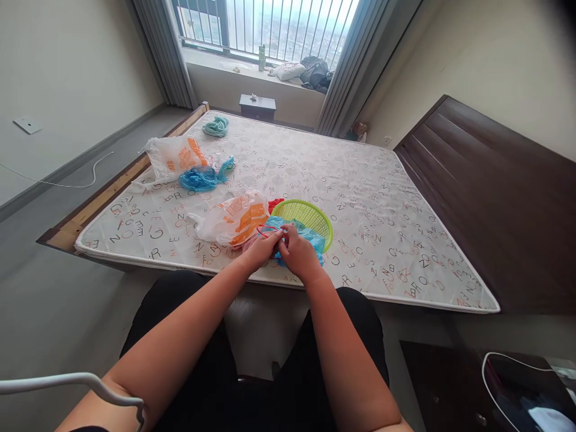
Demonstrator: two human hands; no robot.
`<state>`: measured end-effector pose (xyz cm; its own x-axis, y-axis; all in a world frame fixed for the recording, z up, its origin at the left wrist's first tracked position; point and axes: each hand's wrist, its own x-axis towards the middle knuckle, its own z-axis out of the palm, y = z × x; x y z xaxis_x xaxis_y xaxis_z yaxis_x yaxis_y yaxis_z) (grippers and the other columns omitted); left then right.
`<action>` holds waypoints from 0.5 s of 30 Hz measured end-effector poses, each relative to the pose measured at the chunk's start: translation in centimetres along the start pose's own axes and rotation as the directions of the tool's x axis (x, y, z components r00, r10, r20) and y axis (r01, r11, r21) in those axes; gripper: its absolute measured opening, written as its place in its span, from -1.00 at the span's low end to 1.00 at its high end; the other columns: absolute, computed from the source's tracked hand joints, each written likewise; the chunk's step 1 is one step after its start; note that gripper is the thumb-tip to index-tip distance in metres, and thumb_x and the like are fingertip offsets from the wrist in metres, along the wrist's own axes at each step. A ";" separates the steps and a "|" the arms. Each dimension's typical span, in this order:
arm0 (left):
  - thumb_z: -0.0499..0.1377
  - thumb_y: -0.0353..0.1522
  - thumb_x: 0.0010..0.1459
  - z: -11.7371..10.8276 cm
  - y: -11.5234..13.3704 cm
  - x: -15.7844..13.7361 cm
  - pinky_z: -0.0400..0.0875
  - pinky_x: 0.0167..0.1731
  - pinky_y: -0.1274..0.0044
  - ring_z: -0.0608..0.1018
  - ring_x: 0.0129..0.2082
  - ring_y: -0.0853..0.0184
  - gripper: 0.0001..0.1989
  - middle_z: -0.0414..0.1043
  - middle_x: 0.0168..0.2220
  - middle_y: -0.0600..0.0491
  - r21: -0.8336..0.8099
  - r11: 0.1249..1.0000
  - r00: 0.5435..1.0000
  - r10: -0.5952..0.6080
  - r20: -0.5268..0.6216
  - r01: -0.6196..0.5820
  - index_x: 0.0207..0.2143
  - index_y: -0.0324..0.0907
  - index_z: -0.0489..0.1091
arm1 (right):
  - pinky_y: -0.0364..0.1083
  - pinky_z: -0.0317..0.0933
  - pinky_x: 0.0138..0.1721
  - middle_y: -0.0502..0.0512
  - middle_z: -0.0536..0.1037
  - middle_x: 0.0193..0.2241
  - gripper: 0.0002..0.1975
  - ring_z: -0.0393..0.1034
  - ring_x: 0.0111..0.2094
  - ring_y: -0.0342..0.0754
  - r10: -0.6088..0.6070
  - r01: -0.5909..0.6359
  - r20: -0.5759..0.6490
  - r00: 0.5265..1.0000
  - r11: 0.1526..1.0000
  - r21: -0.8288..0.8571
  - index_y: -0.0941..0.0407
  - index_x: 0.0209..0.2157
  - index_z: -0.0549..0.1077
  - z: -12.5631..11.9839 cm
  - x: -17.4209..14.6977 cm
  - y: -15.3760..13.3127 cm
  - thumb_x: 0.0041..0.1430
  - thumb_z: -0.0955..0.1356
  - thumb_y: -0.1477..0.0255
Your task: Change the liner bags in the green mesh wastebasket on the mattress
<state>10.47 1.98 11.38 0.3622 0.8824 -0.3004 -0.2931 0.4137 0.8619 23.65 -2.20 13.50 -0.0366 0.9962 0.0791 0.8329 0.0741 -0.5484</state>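
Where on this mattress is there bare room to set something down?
The widest free patch of mattress lies between the lime-green basket and dark headboard; another lies right of the teal bundle. It's crowded around the left hand and right hand: basket, blue plastic bag, orange-printed plastic bag.

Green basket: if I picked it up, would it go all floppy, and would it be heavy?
The green basket would probably stay stiff, since its rim holds a smooth curve. It's likely light, because its wall is full of little holes. Lifting it might drag the blue plastic too, as that lies against its near side.
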 end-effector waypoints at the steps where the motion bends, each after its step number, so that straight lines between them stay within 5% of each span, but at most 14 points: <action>1: 0.35 -0.22 0.13 -0.1 0.3 0.1 0.04 -0.64 0.59 0.20 -0.64 0.48 -0.64 0.18 -0.63 0.17 0.006 1.000 1.000 -0.004 -0.024 0.004 -0.56 -0.19 0.31 | 0.00 0.32 -0.16 0.22 0.65 -0.10 -0.59 0.59 -0.14 0.16 -0.020 0.020 0.008 1.000 1.000 0.005 0.10 0.22 0.31 0.0 0.0 0.0 0.41 0.24 0.30; 5: 0.32 -0.22 0.10 0.1 1.8 0.0 0.01 -0.66 0.63 0.17 -0.67 0.53 -0.65 0.15 -0.63 0.21 -0.028 1.000 0.998 0.010 -0.059 -0.011 -0.55 -0.19 0.27 | -0.05 0.27 -0.24 0.14 0.65 -0.18 -0.59 0.57 -0.24 0.10 -0.081 0.082 -0.023 0.996 0.996 0.038 0.08 0.19 0.33 0.3 -0.1 0.3 0.39 0.32 0.26; 8: 0.28 -0.20 0.14 0.1 2.2 -0.1 -0.09 -0.69 0.64 0.04 -0.70 0.55 -0.69 0.01 -0.66 0.27 -0.054 0.999 0.999 -0.006 -0.035 0.004 -0.51 -0.19 0.31 | -0.07 0.23 -0.28 0.13 0.65 -0.21 -0.78 0.54 -0.27 0.05 -0.082 0.090 -0.100 0.992 0.993 0.079 0.05 -0.01 0.43 0.6 0.0 0.9 0.43 0.27 0.28; 15: 0.39 0.03 0.07 -0.2 0.8 0.3 -0.15 -0.67 0.62 0.03 -0.66 0.56 -0.50 0.03 -0.61 0.24 0.069 0.997 0.964 0.012 0.266 -0.032 -0.45 -0.23 0.40 | -0.07 0.23 -0.29 0.05 0.58 -0.38 -0.79 0.45 -0.36 -0.01 0.051 0.047 -0.323 0.945 0.956 0.290 0.05 -0.28 0.39 0.6 0.4 1.6 0.39 0.26 0.24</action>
<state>10.16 2.58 11.94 0.5808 0.7961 -0.1702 -0.2427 0.3689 0.8972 24.58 -1.63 12.17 0.1866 0.9304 0.3154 0.6342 0.1311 -0.7620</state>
